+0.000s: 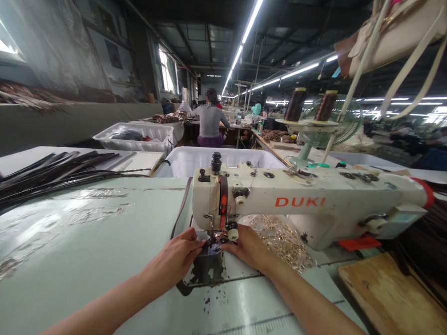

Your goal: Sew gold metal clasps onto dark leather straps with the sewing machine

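Note:
A white sewing machine with orange lettering stands in front of me. My left hand is closed in a pinch just left of the needle area, on what looks like a narrow dark strap. This strap curves down along the left of the machine head. To the right of the presser foot, my right hand is bent in close, thumb pointing at the work. Its fingertips are partly hidden behind the machine's knob, and what they hold is too small to make out.
Gold-coloured metal hardware in a clear bag lies behind my right hand. Dark straps are heaped at left, and a wooden board lies at right. Behind the machine are a white bin, thread cones and a seated person.

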Available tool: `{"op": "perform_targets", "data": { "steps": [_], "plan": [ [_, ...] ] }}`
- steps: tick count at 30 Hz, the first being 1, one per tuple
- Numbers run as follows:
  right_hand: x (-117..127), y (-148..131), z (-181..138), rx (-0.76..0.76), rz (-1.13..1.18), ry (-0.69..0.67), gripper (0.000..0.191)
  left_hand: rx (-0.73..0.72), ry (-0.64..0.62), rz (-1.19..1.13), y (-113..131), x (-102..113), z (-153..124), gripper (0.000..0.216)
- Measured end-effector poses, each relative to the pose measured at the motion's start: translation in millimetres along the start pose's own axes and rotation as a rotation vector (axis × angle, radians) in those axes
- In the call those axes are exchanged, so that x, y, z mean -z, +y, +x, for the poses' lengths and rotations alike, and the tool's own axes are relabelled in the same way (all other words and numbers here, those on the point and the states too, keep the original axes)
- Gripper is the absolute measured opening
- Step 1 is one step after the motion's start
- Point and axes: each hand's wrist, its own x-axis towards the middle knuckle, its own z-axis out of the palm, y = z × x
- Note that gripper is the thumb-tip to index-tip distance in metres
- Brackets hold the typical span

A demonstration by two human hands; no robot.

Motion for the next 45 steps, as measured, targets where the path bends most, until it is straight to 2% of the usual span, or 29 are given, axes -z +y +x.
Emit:
{"op": "perform_targets", "data": {
  "steps": [7, 16, 24, 33, 36, 38, 41, 45],
  "plan": [
    [-6, 3, 1, 0.041, -0.087, 0.038, 0.035, -0.023, -0.085, 0.057, 4, 5, -2, 0.036],
    [-6, -1, -3, 0.044, -0.208, -0.034, 0.023, 0.014, 0.045, 0.026, -7, 3, 16, 0.028],
    [-5, -4, -4, 0.011, -0.220, -0.093, 0.023, -0.020, 0.082, -0.015, -4, 2, 20, 0.026],
    [-4, -5, -2, 0.018, -0.176, -0.072, 0.023, -0.006, 0.092, -0.015, -10, -7, 21, 0.025],
    [-5, -2, -3, 0.013, -0.139, -0.052, 0.025, 0.023, 0.057, -0.014, -3, -3, 15, 0.029],
    [-8, -2, -3, -0.027, -0.127, 0.003, 0.033, 0.049, 0.010, -0.024, 6, 0, 8, 0.035],
    [-15, -9, -2, -0.102, -0.189, 0.070, 0.040, 0.079, -0.115, -0.096, 23, 7, -6, 0.039],
    [-24, -22, 2, -0.138, -0.338, 0.042, 0.033, 0.139, -0.339, -0.312, 35, 10, -17, 0.028]
  ]
}}
